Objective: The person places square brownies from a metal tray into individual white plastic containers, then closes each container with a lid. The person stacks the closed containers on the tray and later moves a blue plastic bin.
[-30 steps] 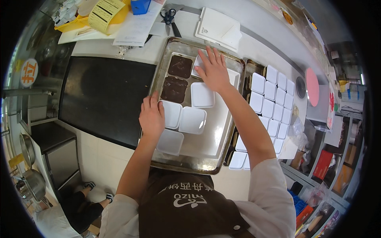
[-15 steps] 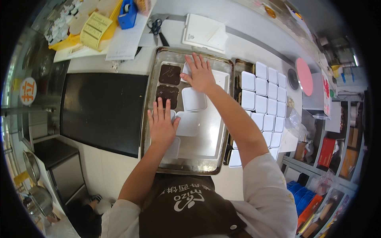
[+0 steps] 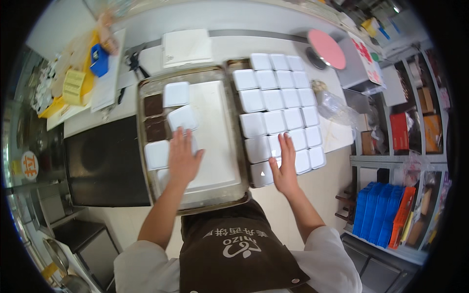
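Note:
My left hand [image 3: 183, 157] lies with its fingers stretched out over white square lids in the metal baking tray [image 3: 233, 188], partly hiding one of them. Another white lid [image 3: 182, 117] sits tilted just past its fingertips. A third lid [image 3: 157, 155] is beside the hand on the left. Two dark brown square cakes [image 3: 156, 128] show uncovered along the tray's left side. My right hand [image 3: 286, 168], thumb apart and holding nothing, is over the near rows of white-lidded square boxes [image 3: 273, 99]. Whether its fingertips touch the lids, I cannot tell.
A large white board [image 3: 215, 132] lies inside the baking tray. To the left is a black panel [image 3: 102, 163]. Along the back stand a white flat box [image 3: 186, 48], black scissors [image 3: 134, 63] and a pink turntable [image 3: 326, 49]. Shelves with blue crates [image 3: 378, 212] are at right.
The view has swung to the right. My right hand has left the lid at the tray's far side and come over the lidded boxes. My left hand has shifted right across the lids.

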The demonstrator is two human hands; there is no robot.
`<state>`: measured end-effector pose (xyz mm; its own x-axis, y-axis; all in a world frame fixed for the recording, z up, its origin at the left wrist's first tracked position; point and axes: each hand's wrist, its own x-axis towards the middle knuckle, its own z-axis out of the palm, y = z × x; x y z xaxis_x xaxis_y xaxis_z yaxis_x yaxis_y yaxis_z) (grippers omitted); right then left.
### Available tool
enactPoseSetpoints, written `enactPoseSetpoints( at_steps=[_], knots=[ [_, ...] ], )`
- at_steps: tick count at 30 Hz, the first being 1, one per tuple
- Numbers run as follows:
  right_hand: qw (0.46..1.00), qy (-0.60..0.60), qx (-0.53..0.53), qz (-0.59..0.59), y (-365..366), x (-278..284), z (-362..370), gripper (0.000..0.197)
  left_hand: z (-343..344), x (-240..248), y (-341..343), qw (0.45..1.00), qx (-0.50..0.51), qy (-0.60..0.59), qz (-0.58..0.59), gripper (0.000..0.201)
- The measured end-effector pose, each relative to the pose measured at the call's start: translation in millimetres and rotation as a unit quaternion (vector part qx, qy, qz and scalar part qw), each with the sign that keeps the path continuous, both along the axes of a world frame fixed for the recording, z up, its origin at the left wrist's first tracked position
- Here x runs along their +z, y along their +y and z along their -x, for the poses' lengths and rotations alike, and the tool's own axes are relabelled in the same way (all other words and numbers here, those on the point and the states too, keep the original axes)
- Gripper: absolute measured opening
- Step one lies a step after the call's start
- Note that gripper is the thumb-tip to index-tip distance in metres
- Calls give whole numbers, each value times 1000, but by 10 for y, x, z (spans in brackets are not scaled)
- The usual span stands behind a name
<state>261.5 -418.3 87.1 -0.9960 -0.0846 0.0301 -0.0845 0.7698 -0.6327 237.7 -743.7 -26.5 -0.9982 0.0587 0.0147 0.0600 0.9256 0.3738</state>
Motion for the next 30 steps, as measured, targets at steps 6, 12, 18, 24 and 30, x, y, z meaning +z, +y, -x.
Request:
enactPoseSetpoints(
  at_steps=[6,12,18,24,30],
  knots=[
    [999,21,-8,31,1267,-16,-329,75,84,20,9,999,-31,1,18,85],
    [995,33,-84,43,2864,-212,35,50,-15,558,471,991,52,119,23,72],
    [930,-36,-314,190,4491,-869,219,36,342,860,1933,994,-54,54,-81,56],
    [891,23,-400,212,6035,-1017,700,38,726,1058,3606,972,-192,34,-129,42],
    [962,-14,-256,92,7089,-1355,1994,41,993,906,5236,967,-222,-24,-119,42]
  ],
)
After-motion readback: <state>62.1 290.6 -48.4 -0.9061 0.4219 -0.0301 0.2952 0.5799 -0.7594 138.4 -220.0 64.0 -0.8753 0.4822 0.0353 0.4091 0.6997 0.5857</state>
